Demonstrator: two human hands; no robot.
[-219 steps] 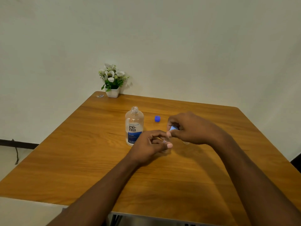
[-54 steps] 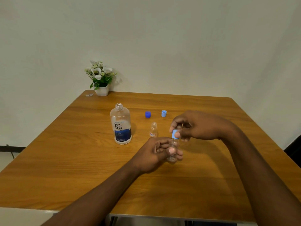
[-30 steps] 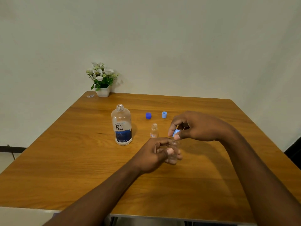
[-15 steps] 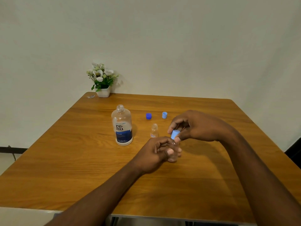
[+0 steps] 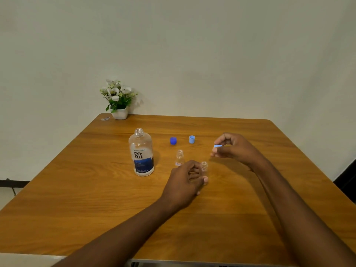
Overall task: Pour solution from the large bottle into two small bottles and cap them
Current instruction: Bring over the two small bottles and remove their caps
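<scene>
holding uncapped small bottle [image 5: 204, 170] upright at frame centre, left hand [image 5: 185, 183] grips its body. right hand [image 5: 234, 149] pinches light blue cap [image 5: 217, 146], up-right of bottle. large bottle [image 5: 141, 153] stands open, left of centre on surface [image 5: 77, 189]; left hand nearer. second small bottle [image 5: 179, 158] between them.

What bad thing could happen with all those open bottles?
The large bottle stands uncapped close to the left hand; a bump might tip it and spill solution. The free small bottle is open and light, so it could topple easily. The light blue cap pinched in the right hand could slip and roll away.
</scene>
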